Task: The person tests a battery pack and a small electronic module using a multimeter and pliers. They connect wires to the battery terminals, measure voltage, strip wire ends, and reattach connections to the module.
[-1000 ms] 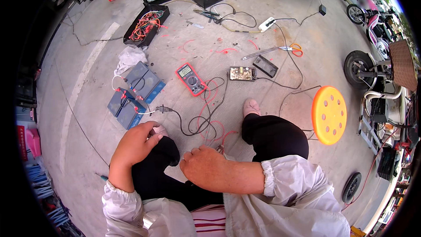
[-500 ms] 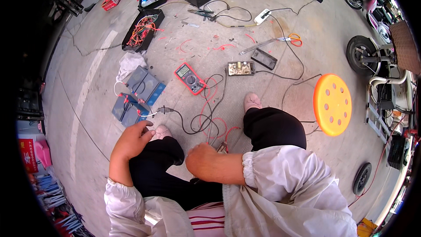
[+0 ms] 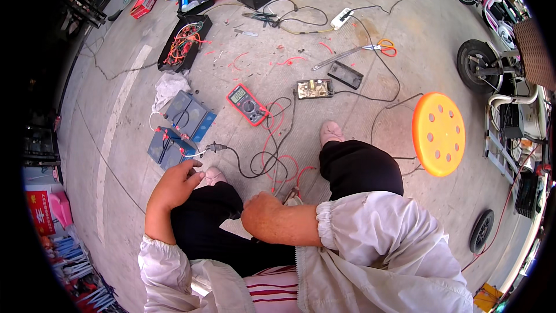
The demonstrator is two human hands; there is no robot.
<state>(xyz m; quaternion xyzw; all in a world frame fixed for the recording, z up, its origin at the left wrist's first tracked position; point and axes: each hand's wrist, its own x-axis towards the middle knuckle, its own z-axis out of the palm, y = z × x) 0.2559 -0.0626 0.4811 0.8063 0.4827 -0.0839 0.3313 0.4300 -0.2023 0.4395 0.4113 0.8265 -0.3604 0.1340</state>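
Observation:
Over my left knee my left hand point(image 3: 174, 186) holds nothing, fingers stretched and thumb apart. My right hand point(image 3: 263, 215) is curled closed between my knees. Its fingertips are hidden, so what they hold cannot be made out. Just beyond it are the red and black test leads point(image 3: 277, 177) and a metal tool point(image 3: 293, 196), partly covered. The leads run to a red multimeter point(image 3: 248, 105) on the floor. Ahead of my left hand are two blue-grey batteries point(image 3: 191, 113) point(image 3: 164, 146) and a black plug point(image 3: 215, 147) with a white wire.
An opened circuit board case point(image 3: 314, 88) lies beside its black cover point(image 3: 346, 75). Farther off are scissors point(image 3: 387, 48), a power strip point(image 3: 341, 18), pliers point(image 3: 260, 17) and a black tray of wires point(image 3: 184, 43). An orange stool point(image 3: 438, 134) stands at my right.
The view has shifted slightly. My right hand has moved a little to the left, still curled; my left hand has stayed in place.

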